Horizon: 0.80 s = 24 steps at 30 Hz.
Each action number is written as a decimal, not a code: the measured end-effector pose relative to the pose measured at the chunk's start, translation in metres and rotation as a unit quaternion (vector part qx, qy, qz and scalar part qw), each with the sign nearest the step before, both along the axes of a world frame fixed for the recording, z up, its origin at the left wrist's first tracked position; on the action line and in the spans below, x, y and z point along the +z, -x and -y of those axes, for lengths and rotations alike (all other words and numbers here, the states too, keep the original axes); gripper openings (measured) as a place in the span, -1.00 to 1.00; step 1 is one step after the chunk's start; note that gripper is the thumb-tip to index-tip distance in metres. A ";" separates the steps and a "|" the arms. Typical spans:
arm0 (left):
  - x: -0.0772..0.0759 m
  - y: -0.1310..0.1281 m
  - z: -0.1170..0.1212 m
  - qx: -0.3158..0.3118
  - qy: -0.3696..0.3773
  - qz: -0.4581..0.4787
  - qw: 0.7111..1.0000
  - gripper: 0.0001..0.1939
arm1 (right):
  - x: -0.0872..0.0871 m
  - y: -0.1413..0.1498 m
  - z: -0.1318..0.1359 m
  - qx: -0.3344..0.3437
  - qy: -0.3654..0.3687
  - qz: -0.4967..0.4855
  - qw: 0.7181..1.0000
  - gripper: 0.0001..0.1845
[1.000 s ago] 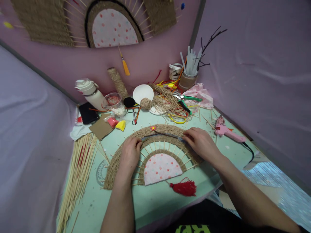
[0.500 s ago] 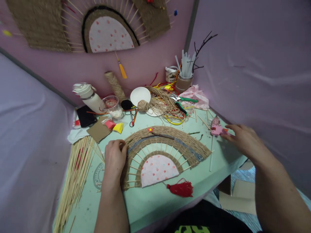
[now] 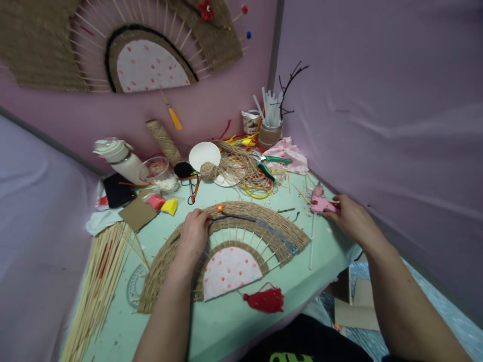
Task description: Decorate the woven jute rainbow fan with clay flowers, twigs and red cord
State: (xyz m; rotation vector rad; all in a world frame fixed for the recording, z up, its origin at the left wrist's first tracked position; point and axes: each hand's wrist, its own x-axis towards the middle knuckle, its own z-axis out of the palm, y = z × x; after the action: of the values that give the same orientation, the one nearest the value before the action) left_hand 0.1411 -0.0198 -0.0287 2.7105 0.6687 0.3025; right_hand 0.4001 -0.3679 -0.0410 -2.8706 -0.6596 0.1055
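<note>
A woven twine fan [image 3: 249, 207] lies on the green table, with a pink dotted half-round centre [image 3: 232, 271], a small red flower [image 3: 219, 207] and a dark twig [image 3: 236, 217] across its weave. My left hand [image 3: 195, 234] rests over the fan's left half, fingers closed at the left end of the twig. At the right, my right hand [image 3: 350, 213] is closed around the handle of a pink glue gun [image 3: 320, 202], which lies at the table's edge. A clear glue stick [image 3: 311, 246] lies below the glue gun. A red tassel [image 3: 265, 300] lies in front of the fan.
Bamboo sticks [image 3: 96, 286] and a protractor [image 3: 136, 285] lie at the left. Along the back stand a bottle [image 3: 121, 160], a twine spool [image 3: 164, 141] and a jar of white sticks [image 3: 270, 133]. Green-handled pliers [image 3: 267, 172] rest on tangled twine [image 3: 239, 161]. A larger fan [image 3: 217, 45] hangs behind.
My left hand has moved right along the fan to the twig's left end. My right hand has closed round the glue gun's handle. The view has shifted right.
</note>
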 end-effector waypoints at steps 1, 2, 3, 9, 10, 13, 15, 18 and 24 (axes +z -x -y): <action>0.000 0.000 0.000 -0.003 0.002 -0.002 1.000 -0.78 | -0.002 -0.001 0.000 -0.005 -0.006 -0.003 1.000 -0.46; -0.001 0.001 0.000 -0.005 0.005 -0.004 1.000 -0.79 | -0.003 -0.001 0.001 -0.004 -0.012 -0.007 1.000 -0.47; -0.001 0.001 0.000 -0.005 0.008 -0.005 1.000 -0.79 | -0.002 0.000 0.001 0.007 -0.021 -0.010 1.000 -0.51; -0.004 0.000 0.002 -0.003 0.026 -0.003 1.000 -0.80 | 0.025 0.011 0.006 0.038 -0.073 -0.005 0.997 -0.54; -0.005 0.000 0.002 -0.002 0.026 0.000 1.000 -0.80 | 0.031 0.013 0.007 0.027 -0.074 -0.002 0.997 -0.52; -0.004 0.000 0.004 -0.001 0.035 0.008 0.999 -0.81 | 0.047 0.017 0.014 0.008 -0.080 0.024 0.996 -0.42; -0.003 0.000 0.004 -0.003 0.044 0.016 0.999 -0.82 | 0.057 0.019 0.017 -0.013 -0.079 0.066 0.995 -0.35; -0.003 0.001 0.004 -0.003 0.052 0.033 0.998 -0.81 | 0.070 0.027 0.017 -0.061 -0.090 0.143 0.984 -0.25; 0.000 0.004 0.003 0.019 0.095 0.075 0.992 -0.84 | 0.097 0.052 0.004 -0.132 -0.215 0.218 0.943 -0.30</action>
State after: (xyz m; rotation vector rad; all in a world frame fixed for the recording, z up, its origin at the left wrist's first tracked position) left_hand 0.1371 -0.0230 -0.0289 2.4684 0.6703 0.4252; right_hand 0.3479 -0.3719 0.0557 -2.5252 -0.3001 -0.6467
